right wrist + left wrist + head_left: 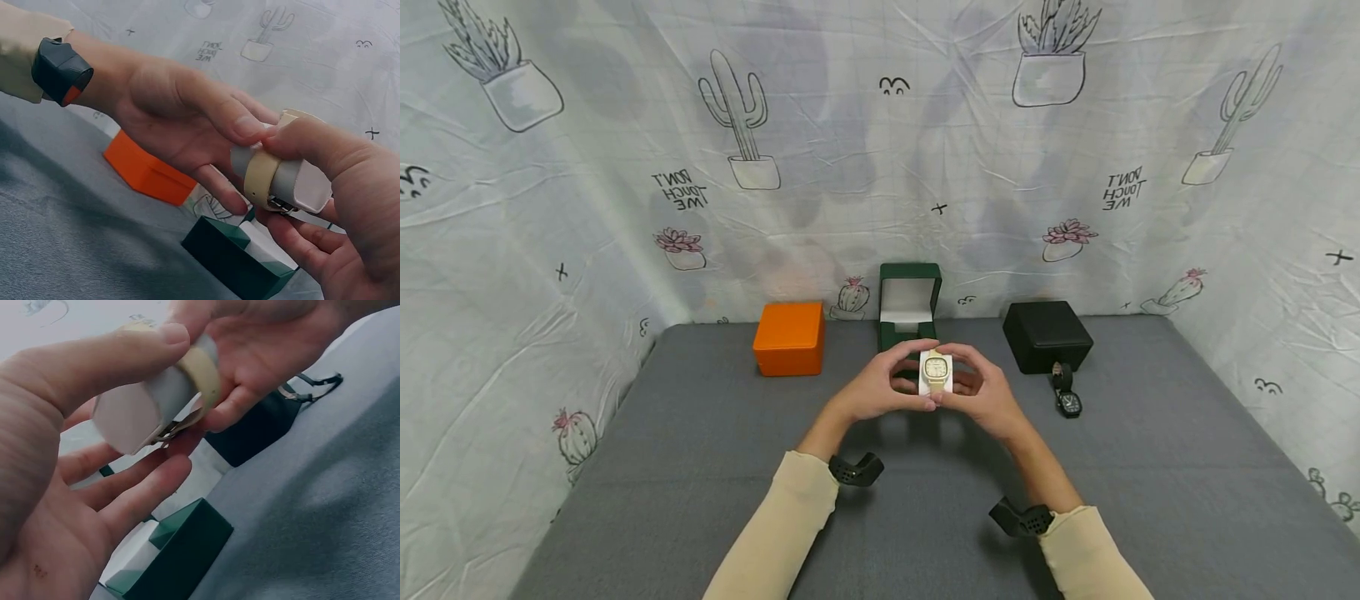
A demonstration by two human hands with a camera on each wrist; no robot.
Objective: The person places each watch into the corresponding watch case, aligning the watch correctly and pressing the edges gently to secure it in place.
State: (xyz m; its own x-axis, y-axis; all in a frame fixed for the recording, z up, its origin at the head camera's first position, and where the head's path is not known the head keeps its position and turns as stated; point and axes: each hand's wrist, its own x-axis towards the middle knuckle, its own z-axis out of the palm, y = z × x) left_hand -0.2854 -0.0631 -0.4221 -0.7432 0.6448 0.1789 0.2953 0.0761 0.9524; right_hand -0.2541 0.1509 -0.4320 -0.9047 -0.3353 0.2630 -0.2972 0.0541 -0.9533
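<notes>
A wristwatch (936,367) with a square gold-toned face and a cream strap (261,178) is wrapped round a white watch cushion (127,419). My left hand (880,385) and right hand (988,395) hold the cushion between them from either side, thumbs toward me and fingers beyond. Both thumbs meet near the strap's lower end. In the right wrist view the strap's buckle (282,205) shows under the cushion. Just beyond the hands stands a green watch box (910,270), its lid raised and its lining white. The hands hide part of that box's front.
To the left sits a closed orange box (790,340). At the right is a closed black box (1048,335), with a black watch (1069,404) lying by its front. Behind the grey table (715,467) hangs a printed white curtain (827,167).
</notes>
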